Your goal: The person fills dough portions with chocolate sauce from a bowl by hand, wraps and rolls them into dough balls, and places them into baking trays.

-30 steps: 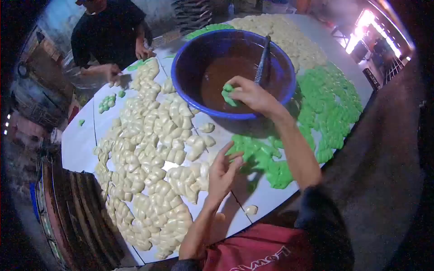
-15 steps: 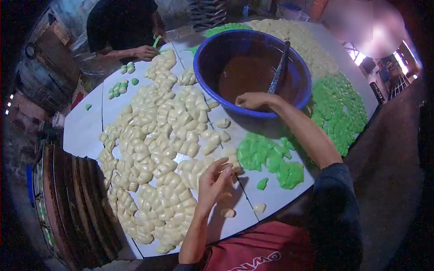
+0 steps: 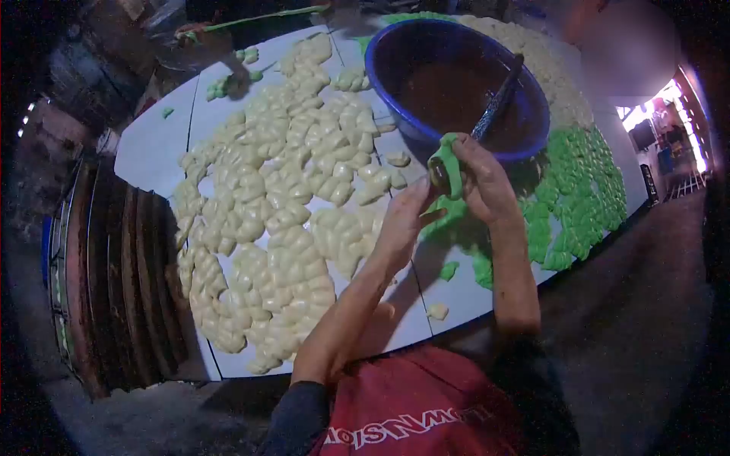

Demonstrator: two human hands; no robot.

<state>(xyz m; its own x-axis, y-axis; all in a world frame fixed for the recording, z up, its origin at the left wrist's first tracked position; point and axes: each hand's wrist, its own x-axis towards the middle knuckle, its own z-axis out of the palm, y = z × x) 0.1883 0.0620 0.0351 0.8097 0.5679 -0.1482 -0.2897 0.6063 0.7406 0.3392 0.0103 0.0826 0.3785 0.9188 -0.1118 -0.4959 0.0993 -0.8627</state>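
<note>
My right hand [image 3: 487, 182] pinches a flap of green dough [image 3: 450, 156] in front of the blue basin [image 3: 384, 99]. The dough wraps partly round a dark brown lump of filling [image 3: 439, 175]. My left hand [image 3: 407, 220] closes its fingertips on the lump's lower left side, with a finger sticking out. Brown filling [image 3: 437, 95] lies in the basin, and a speckled long-handled utensil [image 3: 498, 99] leans on its rim. Beneath my hands are flat green dough pieces [image 3: 483, 270]. Many cream dough pieces [image 3: 281, 258] cover the table to my left.
Brown trays [image 3: 114, 273] are stacked at the table's left. More green dough [image 3: 582, 190] spreads right of the basin. Across the table, a co-worker's hands stretch a green dough strip [image 3: 255, 18]; small green-and-cream pieces [image 3: 220, 87] lie nearby.
My right hand has left the basin and come to my left hand, which has moved up and right. Green dough and a brown lump are now between them. The co-worker's green strip is stretched out.
</note>
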